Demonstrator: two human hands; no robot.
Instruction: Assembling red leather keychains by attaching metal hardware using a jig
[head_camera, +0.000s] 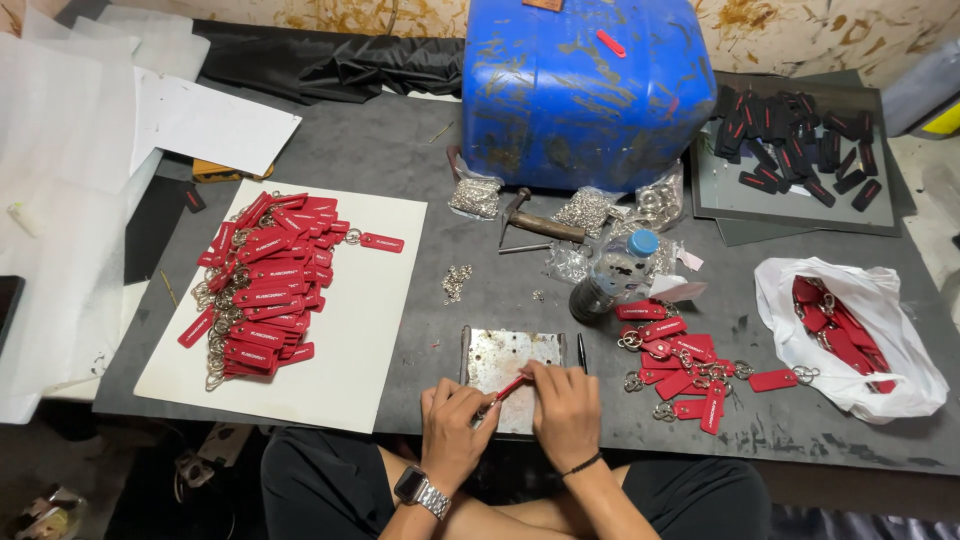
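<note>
Right now both hands are working on one red tag (510, 387) over a small metal plate (505, 358) at 6 o'clock on the tabletop (420, 150). The left hand (452, 430) is pinching one end of the tag, fingers closed on it. The right hand (563, 410) is pinching the other end.

A lot looks done already, I think. A big pile of red tags with rings (262, 285) is lying on a white sheet (380, 320) at 9 o'clock. A smaller heap of red tags (685, 372) is sitting just beside the right hand at 3 o'clock. More are waiting in a white bag (900, 380), so plenty seems left.

A hammer (535, 222) and little bags of silver rings (475, 197) are lying at 12 o'clock, in front of a big blue drum (585, 85). A bottle (612, 275) is lying near them. Black tags on a tray (795, 205) are sitting at 2 o'clock. Nothing is blocking the hands.
</note>
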